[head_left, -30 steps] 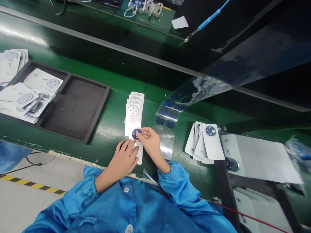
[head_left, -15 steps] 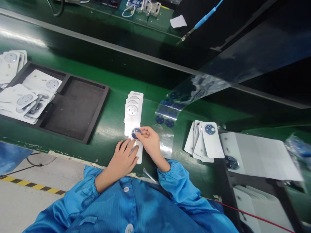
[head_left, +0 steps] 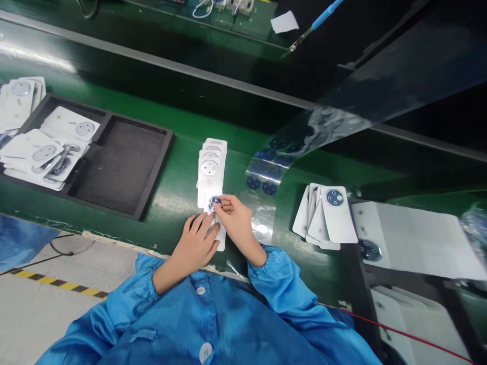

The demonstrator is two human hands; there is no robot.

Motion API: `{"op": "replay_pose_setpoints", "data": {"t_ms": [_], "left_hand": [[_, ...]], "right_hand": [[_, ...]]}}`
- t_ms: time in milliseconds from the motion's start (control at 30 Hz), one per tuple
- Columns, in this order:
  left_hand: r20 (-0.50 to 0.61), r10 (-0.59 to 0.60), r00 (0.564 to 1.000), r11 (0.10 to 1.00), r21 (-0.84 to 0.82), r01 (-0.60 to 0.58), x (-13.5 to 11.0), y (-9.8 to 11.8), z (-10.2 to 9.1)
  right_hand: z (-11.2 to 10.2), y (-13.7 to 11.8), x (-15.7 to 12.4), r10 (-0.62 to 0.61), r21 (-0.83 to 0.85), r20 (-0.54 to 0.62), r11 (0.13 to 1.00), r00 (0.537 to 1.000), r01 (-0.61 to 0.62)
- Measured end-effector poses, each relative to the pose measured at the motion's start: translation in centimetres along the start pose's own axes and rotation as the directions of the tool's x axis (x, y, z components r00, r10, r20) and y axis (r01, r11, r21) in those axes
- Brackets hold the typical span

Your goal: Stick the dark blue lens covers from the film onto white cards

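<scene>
You were in a factory workshop, by the look of it at an assembly bench. The long green worktop (head_left: 177, 197) carried a divided black tray (head_left: 119, 165), and batches of matching white plates (head_left: 47, 149) lay inside the tray, just behind its left end and well to its right. To the right of the tray ran a clear film strip (head_left: 304, 144) with identical dark round pieces (head_left: 269, 187). Far behind the tray sat white wires (head_left: 203, 14). Lower down, on your side of the tray, yellow-and-black tape (head_left: 59, 284) striped the pale floor (head_left: 38, 314), and you wore a blue buttoned smock (head_left: 171, 317)
</scene>
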State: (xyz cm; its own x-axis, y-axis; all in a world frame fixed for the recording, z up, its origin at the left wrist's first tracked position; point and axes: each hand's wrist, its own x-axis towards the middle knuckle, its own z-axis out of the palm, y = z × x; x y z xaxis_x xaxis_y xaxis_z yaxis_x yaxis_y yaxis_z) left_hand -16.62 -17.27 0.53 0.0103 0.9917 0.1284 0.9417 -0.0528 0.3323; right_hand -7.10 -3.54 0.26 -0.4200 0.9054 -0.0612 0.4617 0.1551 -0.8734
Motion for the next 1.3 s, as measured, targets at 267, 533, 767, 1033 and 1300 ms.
{"op": "replay_pose_setpoints", "data": {"t_ms": [267,533,767,1033,1300], "left_hand": [[-0.006,-0.003,1.0,1.0,0.006,0.003,0.0,0.0,0.0],[0.022,-0.043,0.999,0.997,0.07,0.041,0.3,0.2,-0.1],[0.06,-0.041,0.997,0.991,0.133,0.032,1.1,0.2,-0.5],[0.034,-0.023,0.999,0.994,0.107,0.019,1.8,-1.2,-0.4],[-0.039,-0.018,0.999,0.988,0.152,0.024,1.3,-1.6,0.2]], "right_hand": [[0.1,0.2,-0.3,-0.145,-0.152,-0.007,0.978,0.989,0.143],[0.2,0.4,-0.6,-0.242,-0.277,0.048,0.929,0.969,0.246],[-0.8,-0.2,0.0,-0.276,-0.641,0.044,0.729,0.96,0.239],[-0.5,0.4,1.5,-0.244,-0.531,-0.022,0.825,0.97,0.196],[0.0,1.2,1.9,-0.316,-0.663,0.055,0.697,0.947,0.271]]}}
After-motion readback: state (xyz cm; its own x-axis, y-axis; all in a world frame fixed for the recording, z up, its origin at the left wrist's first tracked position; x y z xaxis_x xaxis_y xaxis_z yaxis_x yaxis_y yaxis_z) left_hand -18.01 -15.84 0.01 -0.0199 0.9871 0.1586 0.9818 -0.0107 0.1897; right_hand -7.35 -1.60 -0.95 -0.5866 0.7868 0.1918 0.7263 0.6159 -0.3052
